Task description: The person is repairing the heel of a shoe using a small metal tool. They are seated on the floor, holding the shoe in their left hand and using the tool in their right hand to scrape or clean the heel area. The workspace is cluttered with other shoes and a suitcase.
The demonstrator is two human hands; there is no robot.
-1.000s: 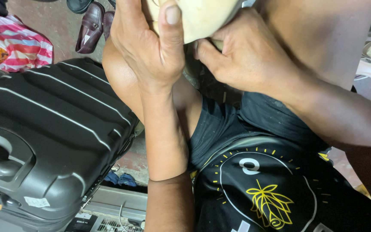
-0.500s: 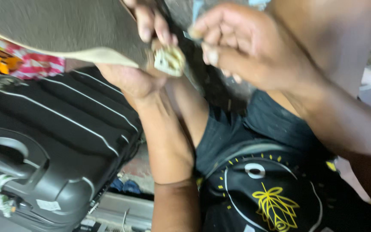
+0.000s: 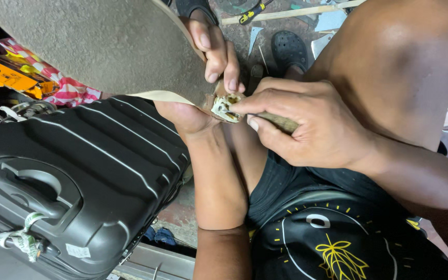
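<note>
Your left hand [image 3: 203, 88] grips the narrow end of a large tan sole sheet [image 3: 94, 46], fingers pinched over its edge, palm beneath. Your right hand [image 3: 307, 129] is closed around a brush handle [image 3: 281, 123], its glue-caked tip [image 3: 225, 106] touching the sheet's lower corner. Only that corner looks coated; the wide grey face appears bare, so most remains. You work over your lap, no bench. A black suitcase [image 3: 73, 181] stands beside your left knee; sandals [image 3: 289, 49], scraps and a screwdriver [image 3: 252, 13] lie on concrete floor.
</note>
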